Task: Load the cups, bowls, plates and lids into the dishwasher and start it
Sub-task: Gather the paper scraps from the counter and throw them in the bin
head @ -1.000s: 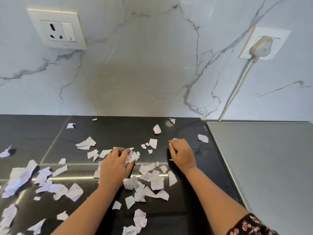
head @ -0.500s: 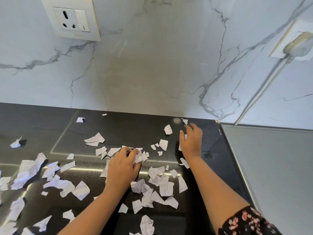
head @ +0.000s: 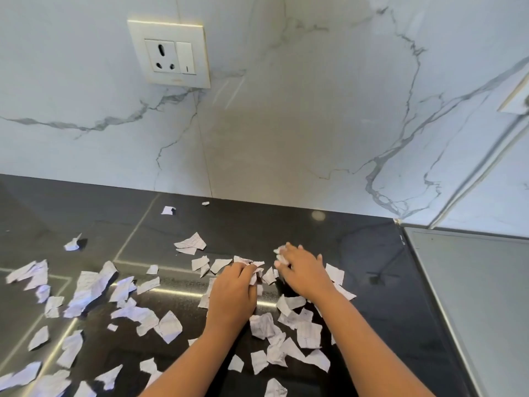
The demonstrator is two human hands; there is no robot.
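A white marble wall (head: 286, 124) with grey veins fills the upper half of the view. Below it runs a glossy black countertop (head: 357, 253), which meets a flat grey surface (head: 472, 282) on the right. A wall socket (head: 169, 54) sits high on the left. None of the cups, bowls, plates and lids can be seen, and no dishwasher shows as such. Which way they lie from the hands therefore cannot be told from here. What the grey surface belongs to is also unclear. Instead, torn paper scraps (head: 191, 243) litter the counter in a loose band running left to right, thickest towards the left and thinning out before the grey surface. Both hands work at the band's right end, close together but not touching. The left hand (head: 233, 287) has its fingers curled around a small bunch of scraps. The right hand (head: 305, 272) lies palm down with fingers stretched forward over more pieces, blurred and holding nothing that can be made out. Judged from this, the person is clearing paper and loading has not begun. The left hand is nearer the bulk of the litter, and the right is nearer the grey surface.
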